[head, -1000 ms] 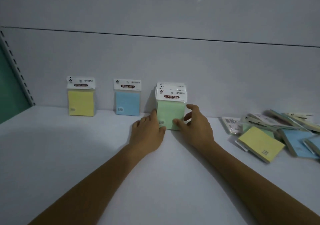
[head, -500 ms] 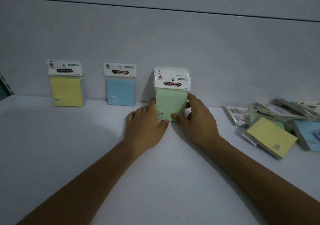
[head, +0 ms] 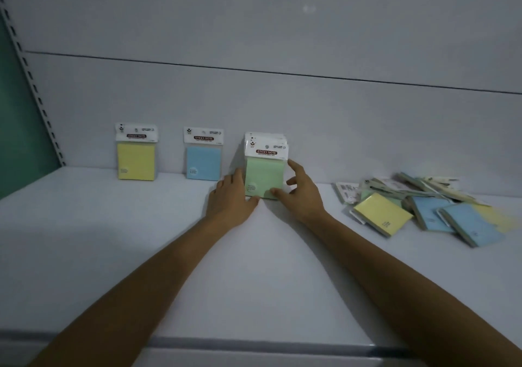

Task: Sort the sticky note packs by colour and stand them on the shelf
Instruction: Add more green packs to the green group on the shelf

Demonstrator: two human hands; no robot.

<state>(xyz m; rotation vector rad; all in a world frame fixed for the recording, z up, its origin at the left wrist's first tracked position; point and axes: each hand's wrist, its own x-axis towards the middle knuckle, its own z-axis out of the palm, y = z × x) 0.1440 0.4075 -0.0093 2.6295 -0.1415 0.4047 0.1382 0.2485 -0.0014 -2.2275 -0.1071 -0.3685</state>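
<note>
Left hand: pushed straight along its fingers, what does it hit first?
The left hand touches the green stack at its left edge. Its fingers point past that side, so the back panel probably comes next; depth is unclear.
</note>
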